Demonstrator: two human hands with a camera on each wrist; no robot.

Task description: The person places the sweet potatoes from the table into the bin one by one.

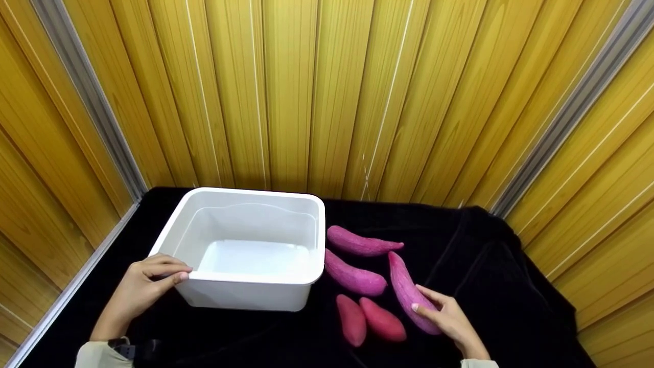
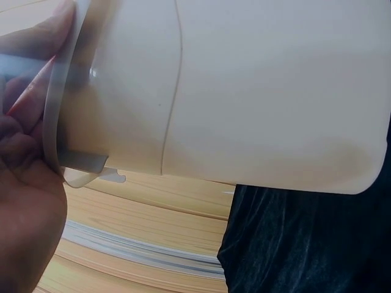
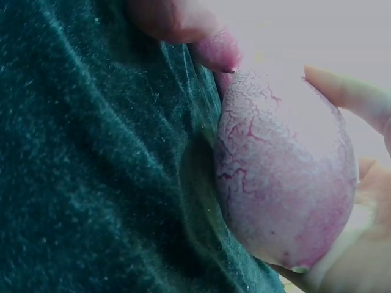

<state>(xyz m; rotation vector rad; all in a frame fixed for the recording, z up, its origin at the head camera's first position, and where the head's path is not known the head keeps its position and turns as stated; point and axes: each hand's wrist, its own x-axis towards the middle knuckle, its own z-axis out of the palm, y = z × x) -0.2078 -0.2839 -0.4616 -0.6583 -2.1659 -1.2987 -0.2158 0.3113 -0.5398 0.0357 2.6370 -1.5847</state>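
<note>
At the near left corner of a white plastic tub (image 1: 245,295), my left hand (image 1: 140,286) pinches the rim between thumb and fingers. The left wrist view shows the tub's pale side wall (image 2: 263,91) and the hand (image 2: 27,207) at its rim. On the right, my right hand (image 1: 452,319) grips a long purple sweet potato (image 1: 403,281) near its thick lower end, thumb on one side and fingers on the other. Its wrinkled skin (image 3: 281,177) fills the middle of the right wrist view, close over the dark cloth.
Two more purple sweet potatoes, an upper one (image 1: 360,242) and a lower one (image 1: 357,276), lie right of the tub. Nearer are two smaller red sweet potatoes (image 1: 351,322). Black cloth (image 1: 511,317) covers the table; yellow wood-patterned walls (image 1: 337,102) enclose it.
</note>
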